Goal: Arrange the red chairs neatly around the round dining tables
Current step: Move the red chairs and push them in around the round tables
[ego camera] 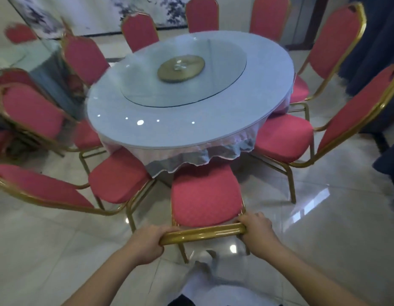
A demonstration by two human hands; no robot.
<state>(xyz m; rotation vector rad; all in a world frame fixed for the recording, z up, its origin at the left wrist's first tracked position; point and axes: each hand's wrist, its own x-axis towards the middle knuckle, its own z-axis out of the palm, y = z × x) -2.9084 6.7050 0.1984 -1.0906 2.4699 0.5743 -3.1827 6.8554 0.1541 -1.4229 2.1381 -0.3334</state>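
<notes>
The round table (116,120) is ringed by red chairs (201,15), and the near chair (205,195) is squeezed between a left neighbour (118,175) and right neighbour (282,140) at the table's near edge. Its gold back rail (202,234) is gripped at each end by the left hand (147,241) and right hand (258,230).

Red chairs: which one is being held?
The red chair nearest the camera, seat pointing at the round table: left hand and right hand both grip its gold back rail. No hand touches the other chairs.
</notes>
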